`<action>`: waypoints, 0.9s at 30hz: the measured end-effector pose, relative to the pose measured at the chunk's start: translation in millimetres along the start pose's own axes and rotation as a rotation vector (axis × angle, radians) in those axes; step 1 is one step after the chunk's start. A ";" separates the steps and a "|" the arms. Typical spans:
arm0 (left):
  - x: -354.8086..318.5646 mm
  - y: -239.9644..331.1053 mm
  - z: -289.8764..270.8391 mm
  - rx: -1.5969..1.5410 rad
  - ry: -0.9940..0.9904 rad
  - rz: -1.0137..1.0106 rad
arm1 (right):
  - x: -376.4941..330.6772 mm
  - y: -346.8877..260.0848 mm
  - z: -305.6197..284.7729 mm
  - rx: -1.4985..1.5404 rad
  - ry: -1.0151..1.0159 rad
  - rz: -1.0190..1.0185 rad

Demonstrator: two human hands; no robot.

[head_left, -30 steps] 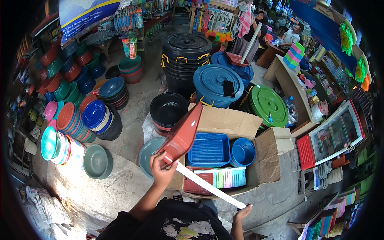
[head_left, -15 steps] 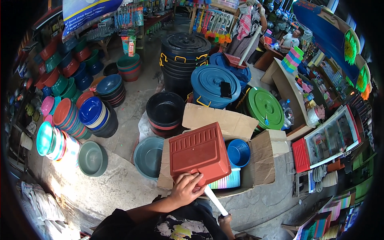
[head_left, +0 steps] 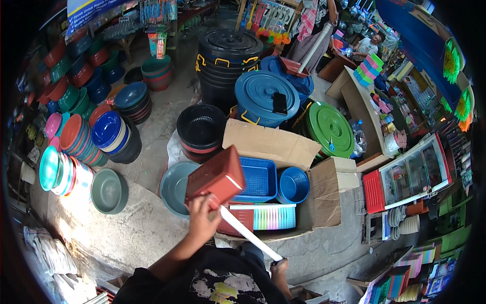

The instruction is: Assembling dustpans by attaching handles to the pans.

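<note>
A long-handled red-brown dustpan [head_left: 214, 177] is tilted in front of me, above the left end of an open cardboard box [head_left: 326, 200]. My left hand [head_left: 203, 223] is closed on the pan near the place where its white handle joins. Lower down, my right hand [head_left: 279, 269] is wrapped around the handle's far end. Inside the box are a blue rectangular basket [head_left: 257, 178], a blue pail [head_left: 293, 185] and a row of pastel slatted plastic pieces [head_left: 274, 217]. Another red-brown piece [head_left: 239, 221] lies beside that row, partly hidden by the handle.
A grey-green basin [head_left: 174, 188] stands left of the box, near black tubs [head_left: 201, 126]. Beyond are a blue lidded bin [head_left: 267, 99] with a phone [head_left: 279, 103] on it and a green lidded bin [head_left: 330, 129]. Stacked basins [head_left: 107, 129] fill the left. Two people are at the back.
The dustpan has swung left and turned more edge-on, carried by my left hand. The blue basket in the box has come into view. My right hand keeps its hold on the handle.
</note>
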State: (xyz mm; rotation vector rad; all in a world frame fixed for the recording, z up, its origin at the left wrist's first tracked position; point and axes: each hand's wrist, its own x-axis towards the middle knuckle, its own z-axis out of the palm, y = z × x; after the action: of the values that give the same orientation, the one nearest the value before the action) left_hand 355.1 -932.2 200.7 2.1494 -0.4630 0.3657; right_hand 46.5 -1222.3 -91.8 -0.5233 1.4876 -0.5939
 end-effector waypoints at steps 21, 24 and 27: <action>-238.7 -59.9 16.1 0.226 0.424 -1.091 | -137.4 -209.3 280.0 -0.724 -1.287 -0.457; -279.3 -40.8 18.9 0.284 0.661 -1.179 | -154.3 -187.3 298.4 -1.016 -1.345 -0.641; -308.7 -14.4 3.5 0.328 0.827 -1.300 | -133.9 -147.9 313.7 -1.178 -1.459 -0.610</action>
State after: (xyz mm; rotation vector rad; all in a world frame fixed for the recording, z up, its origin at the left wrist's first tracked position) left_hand 88.1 -867.7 59.1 1.9016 1.4588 0.5097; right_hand 354.0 -1258.0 113.8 -1.8421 0.0568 0.3592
